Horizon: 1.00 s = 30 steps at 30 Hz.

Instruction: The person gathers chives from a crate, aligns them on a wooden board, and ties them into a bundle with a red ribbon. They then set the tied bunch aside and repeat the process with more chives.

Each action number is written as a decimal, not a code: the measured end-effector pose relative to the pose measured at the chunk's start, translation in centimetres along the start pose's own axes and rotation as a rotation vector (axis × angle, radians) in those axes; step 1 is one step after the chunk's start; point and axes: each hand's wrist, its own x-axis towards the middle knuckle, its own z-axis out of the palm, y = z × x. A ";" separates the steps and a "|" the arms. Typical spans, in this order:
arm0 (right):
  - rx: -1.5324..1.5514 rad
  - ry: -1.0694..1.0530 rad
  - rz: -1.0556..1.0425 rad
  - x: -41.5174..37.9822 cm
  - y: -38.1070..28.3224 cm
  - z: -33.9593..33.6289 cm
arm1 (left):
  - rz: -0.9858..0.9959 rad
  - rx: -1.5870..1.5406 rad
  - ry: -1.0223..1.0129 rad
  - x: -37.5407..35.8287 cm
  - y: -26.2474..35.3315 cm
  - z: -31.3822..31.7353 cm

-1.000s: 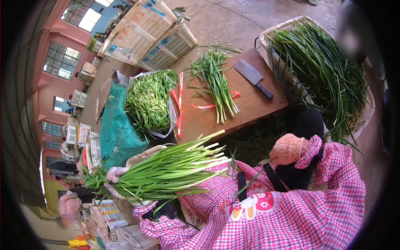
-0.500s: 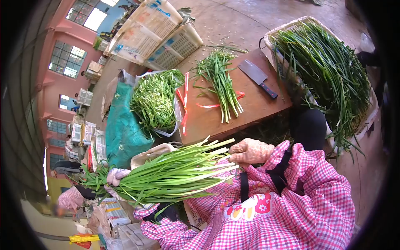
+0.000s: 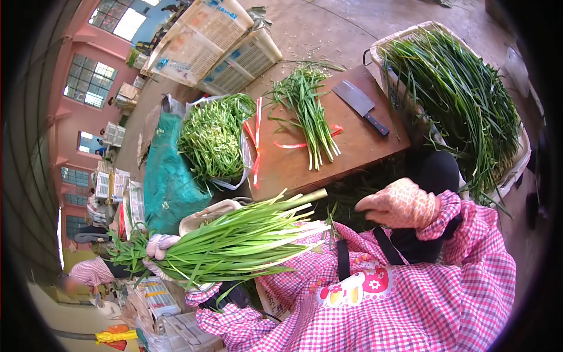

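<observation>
Many greens (image 3: pixel 234 243), grasped in the left hand (image 3: pixel 159 247), could slip if it loosens; near their pale ends, the right hand (image 3: pixel 403 203) curls, I can't tell around what.

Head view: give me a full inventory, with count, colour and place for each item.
Held bunch: one, green, pale stem ends, in left hand
Loose bunch: one, green, on table
Table: one, brown, ahead
Cleaver: one, grey blade, dark handle, on table
Ties: several, red and white, on table
Bagged greens: one heap, green, left of table
Sack: one, teal, beside bagged greens
Basket: one, pale, heaped green, right of table
Crates: two nearby, pale, beyond table
Co-worker: at least one, pink headwear, far left
Left hand: one, pale glove, around held bunch
Right hand: one, orange-patterned glove, near stem ends
</observation>
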 end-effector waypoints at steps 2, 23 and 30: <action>0.233 0.083 -0.072 1.7 -2.0 1.2 | -0.002 0.063 0.031 0.6 -1.7 1.4; 0.423 -0.151 0.060 6.5 -5.3 6.1 | -0.046 0.110 0.076 1.1 -3.8 1.5; 0.975 -0.032 0.272 6.8 -3.8 7.4 | -0.027 0.161 0.094 1.1 -3.8 1.0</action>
